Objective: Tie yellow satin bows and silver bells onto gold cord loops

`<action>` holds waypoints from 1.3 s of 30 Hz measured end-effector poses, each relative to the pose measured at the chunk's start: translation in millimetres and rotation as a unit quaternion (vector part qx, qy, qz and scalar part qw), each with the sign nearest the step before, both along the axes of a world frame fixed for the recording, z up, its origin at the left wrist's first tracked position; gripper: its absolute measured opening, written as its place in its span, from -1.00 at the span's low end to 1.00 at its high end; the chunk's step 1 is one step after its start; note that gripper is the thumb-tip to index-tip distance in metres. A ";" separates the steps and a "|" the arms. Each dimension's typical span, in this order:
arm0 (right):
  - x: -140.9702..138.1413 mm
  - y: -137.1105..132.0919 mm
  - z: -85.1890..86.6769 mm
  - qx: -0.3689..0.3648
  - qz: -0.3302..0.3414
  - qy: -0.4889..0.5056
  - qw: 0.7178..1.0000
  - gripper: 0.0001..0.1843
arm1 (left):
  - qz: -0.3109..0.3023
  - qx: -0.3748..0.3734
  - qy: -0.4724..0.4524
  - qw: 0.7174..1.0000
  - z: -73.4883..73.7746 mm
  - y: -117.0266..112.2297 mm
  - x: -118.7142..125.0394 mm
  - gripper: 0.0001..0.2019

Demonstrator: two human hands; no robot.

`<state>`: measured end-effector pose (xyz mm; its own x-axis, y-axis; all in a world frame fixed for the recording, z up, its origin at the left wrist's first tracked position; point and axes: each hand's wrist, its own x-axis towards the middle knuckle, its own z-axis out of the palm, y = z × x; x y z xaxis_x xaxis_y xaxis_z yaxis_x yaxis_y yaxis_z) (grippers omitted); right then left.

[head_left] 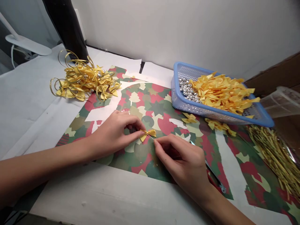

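Head view: your left hand (112, 134) pinches a yellow ribbon bow (148, 135) at its middle, and your right hand (178, 159) has its fingertips (155, 141) together just beside it; whether they hold a thin wire (150, 135) is too fine to tell. A loose pinch could let the bow slip or unfold. No readable writing shows.

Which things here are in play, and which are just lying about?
In play:
- yellow ribbon bow, pinched by left hand
- right hand, beside it
- blue basket of loose yellow bows and silver bells
- gold-tied bow pile
- gold ties

Lying about:
- desk lamp
- clear plastic container
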<state>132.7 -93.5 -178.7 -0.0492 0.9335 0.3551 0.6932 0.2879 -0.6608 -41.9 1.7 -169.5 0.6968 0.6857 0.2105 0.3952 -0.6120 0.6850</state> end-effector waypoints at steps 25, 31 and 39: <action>-2.8 1.1 -0.9 0.006 -0.014 -0.012 1.000 -0.79 | 0.007 -0.003 -0.002 1.000 0.0 -0.6 0.8 -0.94; -3.4 0.8 -0.3 0.008 -0.018 -0.015 1.000 -0.79 | 0.008 -0.002 0.003 1.000 -0.7 -0.6 0.9 -0.93; -3.6 0.3 -1.0 0.000 -0.018 -0.015 1.000 -0.81 | 0.010 -0.006 0.001 1.000 2.0 -0.5 1.4 -0.94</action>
<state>129.0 -93.2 -179.8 -0.0261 0.9346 0.3549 0.7226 0.2629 -0.6394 -40.5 1.2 -167.6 0.6833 0.7020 0.2007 0.4090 -0.5958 0.6911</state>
